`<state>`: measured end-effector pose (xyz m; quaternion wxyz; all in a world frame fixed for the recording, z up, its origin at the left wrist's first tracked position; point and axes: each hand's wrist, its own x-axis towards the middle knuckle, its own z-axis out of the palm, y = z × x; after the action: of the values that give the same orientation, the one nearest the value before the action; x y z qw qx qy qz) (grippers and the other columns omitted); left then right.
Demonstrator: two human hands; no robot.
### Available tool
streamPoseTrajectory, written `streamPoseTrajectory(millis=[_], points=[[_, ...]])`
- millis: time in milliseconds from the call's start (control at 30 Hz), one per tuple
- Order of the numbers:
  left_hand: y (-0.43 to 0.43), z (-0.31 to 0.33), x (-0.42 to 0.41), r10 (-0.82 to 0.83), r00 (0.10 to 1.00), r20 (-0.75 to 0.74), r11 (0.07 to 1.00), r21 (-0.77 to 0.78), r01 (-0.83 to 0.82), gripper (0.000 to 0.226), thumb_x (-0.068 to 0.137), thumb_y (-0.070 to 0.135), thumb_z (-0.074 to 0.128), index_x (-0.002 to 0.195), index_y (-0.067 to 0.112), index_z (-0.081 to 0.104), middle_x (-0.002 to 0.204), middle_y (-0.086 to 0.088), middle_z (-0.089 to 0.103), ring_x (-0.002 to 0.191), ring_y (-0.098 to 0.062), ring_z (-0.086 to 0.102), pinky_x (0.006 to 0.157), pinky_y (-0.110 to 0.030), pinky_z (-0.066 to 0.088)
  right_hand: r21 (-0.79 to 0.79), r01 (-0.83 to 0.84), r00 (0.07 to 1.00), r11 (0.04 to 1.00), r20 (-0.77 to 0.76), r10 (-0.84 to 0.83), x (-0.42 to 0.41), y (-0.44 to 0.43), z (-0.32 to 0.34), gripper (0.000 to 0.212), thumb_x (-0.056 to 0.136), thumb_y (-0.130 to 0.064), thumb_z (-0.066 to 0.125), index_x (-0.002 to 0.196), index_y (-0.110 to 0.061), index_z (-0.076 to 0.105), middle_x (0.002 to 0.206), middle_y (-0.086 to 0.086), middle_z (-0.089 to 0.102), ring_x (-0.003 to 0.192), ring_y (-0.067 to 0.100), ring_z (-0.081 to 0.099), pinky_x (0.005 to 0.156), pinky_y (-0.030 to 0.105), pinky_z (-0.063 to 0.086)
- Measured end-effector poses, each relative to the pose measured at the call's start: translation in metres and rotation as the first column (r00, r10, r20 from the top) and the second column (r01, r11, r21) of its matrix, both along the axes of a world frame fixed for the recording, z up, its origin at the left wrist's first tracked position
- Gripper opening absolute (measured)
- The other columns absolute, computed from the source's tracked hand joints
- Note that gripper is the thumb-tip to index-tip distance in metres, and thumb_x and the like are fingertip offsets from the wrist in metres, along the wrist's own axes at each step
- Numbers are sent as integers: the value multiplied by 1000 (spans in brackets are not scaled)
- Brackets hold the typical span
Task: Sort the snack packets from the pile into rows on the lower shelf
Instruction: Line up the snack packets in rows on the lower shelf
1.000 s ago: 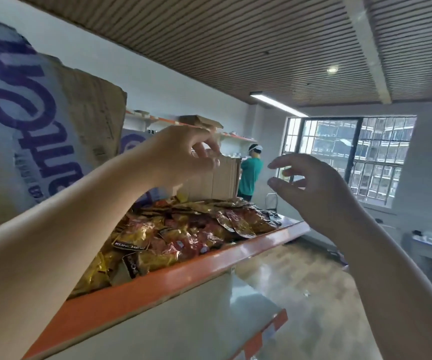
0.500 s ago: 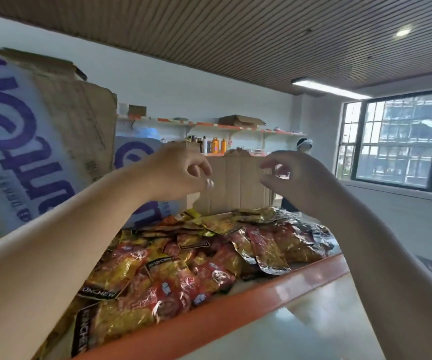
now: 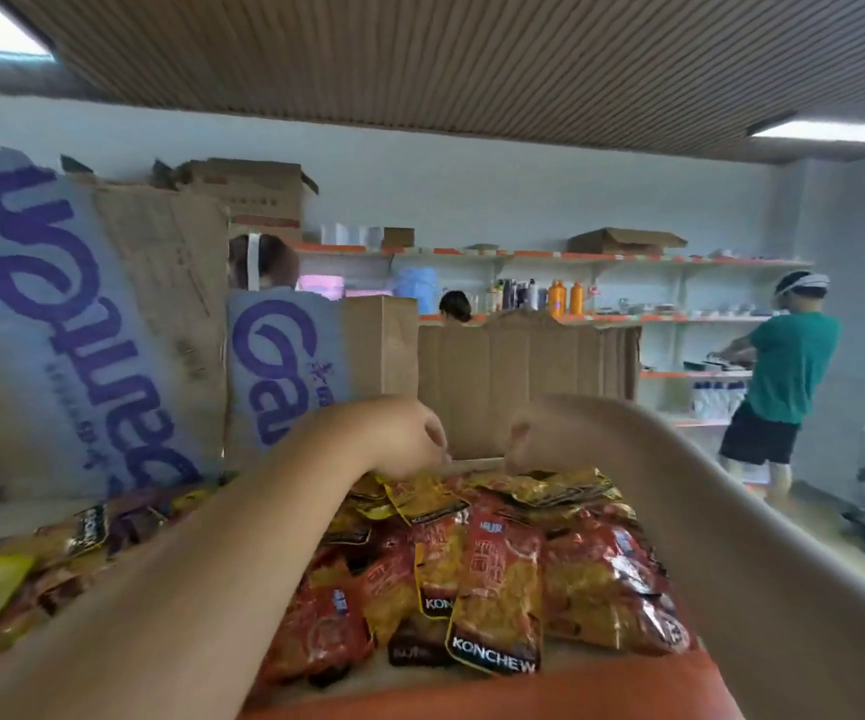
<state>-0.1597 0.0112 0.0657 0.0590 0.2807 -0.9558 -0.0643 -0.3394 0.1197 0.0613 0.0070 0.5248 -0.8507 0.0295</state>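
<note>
Both hands now lower, at packet pile.

Pile: glossy red and yellow plastic snack packets, overlapping loosely, most lying flat at mixed angles
Nearest packet: "KONCHEW" label facing up
Location: orange-edged shelf, near its front lip

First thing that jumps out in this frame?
The heap of red and gold snack packets filling the orange-edged shelf, front and centre. Both forearms reach over it, left hand and right hand at its far edge. Behind left stand cardboard boxes with big purple lettering.
</note>
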Motion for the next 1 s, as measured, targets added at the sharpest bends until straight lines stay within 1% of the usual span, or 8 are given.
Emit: streamPoseTrajectory(millis=[100,200,267,367,500,633,767,1000], points=[[2,-21,-20,152,984,95,988,-48,-148,43,103,51,53,134,25,66,134,1,65,116,-23,62,96,-32,52,68,-6,1000,998,-22,7,-6,-12,-13,53,76,-70,66,111,-31,63,86,-10,57,83,14,57,66,33,44],[2,-36,-28,233,965,116,972,-60,-228,57,95,64,57,131,21,67,126,-3,66,110,-24,63,94,-36,54,70,9,1000,998,7,-9,-10,-20,-25,57,77,-65,73,114,-24,62,90,-5,59,87,19,60,71,34,48],[0,-42,-28,227,972,54,974,-25,-226,53,89,66,63,121,25,71,119,0,68,104,-22,65,91,-36,56,41,-3,999,999,52,1,-13,-21,-31,47,78,-56,78,107,-22,62,98,-3,64,90,19,62,74,35,51],[-1,-47,-25,178,983,-36,983,42,-176,39,86,63,68,106,30,74,109,6,69,93,-14,64,84,-32,56,-17,-41,993,999,111,43,-14,-13,-30,32,77,-45,81,88,-29,56,94,-5,63,85,15,60,61,31,43],[1,-48,-23,156,984,-89,986,79,-149,37,78,65,76,100,35,71,101,15,63,89,-7,60,77,-29,54,-114,-89,989,989,104,101,-11,0,-28,30,77,-37,81,93,-33,56,96,-10,60,85,10,58,61,28,41],[5,-49,-21,131,984,-125,989,86,-120,41,77,53,84,113,39,68,120,14,59,100,-11,60,76,-29,53,-234,-119,988,965,70,138,-8,12,-24,40,75,-40,86,100,-35,55,102,-14,58,87,7,55,61,26,40],[6,-45,-16,114,985,-127,990,99,-102,64,75,37,84,132,45,57,130,12,54,106,-14,59,82,-31,55,-369,-114,982,922,102,162,-11,17,-24,39,76,-37,85,103,-38,57,112,-11,60,94,10,59,74,31,54],[6,-47,-13,169,981,-92,980,118,-157,60,76,57,83,129,47,56,127,14,56,112,-14,58,91,-36,53,-490,-124,974,863,105,200,-15,17,-25,38,75,-39,84,100,-39,56,110,-12,62,92,10,59,78,35,57]])
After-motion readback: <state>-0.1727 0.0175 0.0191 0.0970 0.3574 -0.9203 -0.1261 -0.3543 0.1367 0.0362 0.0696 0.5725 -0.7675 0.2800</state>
